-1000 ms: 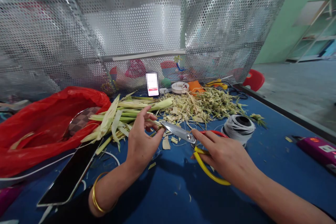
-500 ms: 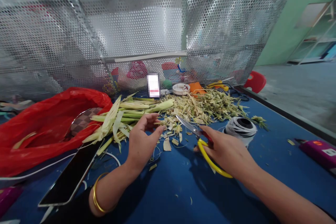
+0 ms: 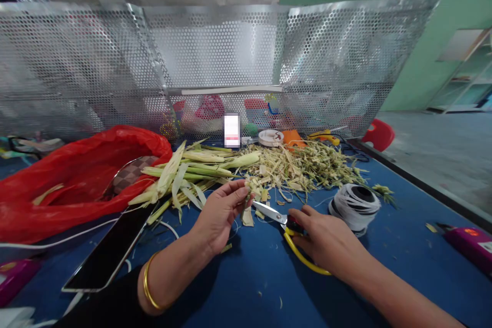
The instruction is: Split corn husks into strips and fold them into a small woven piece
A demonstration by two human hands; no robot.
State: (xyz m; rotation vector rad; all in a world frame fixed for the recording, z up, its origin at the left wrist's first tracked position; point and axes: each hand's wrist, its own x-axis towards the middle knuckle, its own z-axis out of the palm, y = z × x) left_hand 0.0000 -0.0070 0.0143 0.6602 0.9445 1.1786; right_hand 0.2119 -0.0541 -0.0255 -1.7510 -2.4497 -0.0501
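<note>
Between the thumb and fingers of my left hand [image 3: 221, 212] is a small pale-green piece of dried husk [image 3: 249, 192], pinched above the table. My right hand [image 3: 325, 233] grips yellow-handled scissors [image 3: 275, 214] by the handles. Their blades point left, with the tips close beside the husk piece; whether they touch it I cannot tell. Past my left hand lies a bundle of long pale-green husk leaves [image 3: 196, 166]. Behind both hands spreads a heap of small tied husk pieces and scraps [image 3: 319, 161]. A spool of white thread [image 3: 355, 207] stands right of my right hand.
An open red plastic bag [image 3: 73, 174] sits at the left, near a black-screened phone [image 3: 111, 251] and white cable. At the far right lies a purple tool [image 3: 471, 246]. Tape roll [image 3: 271, 138] and yellow-handled tool [image 3: 325, 136] lie before the perforated metal screen [image 3: 215, 51].
My left hand has closed its fingers on a small husk piece and moved right. The scissors have shifted slightly left and down, closer to it. The camera view has tilted up somewhat.
</note>
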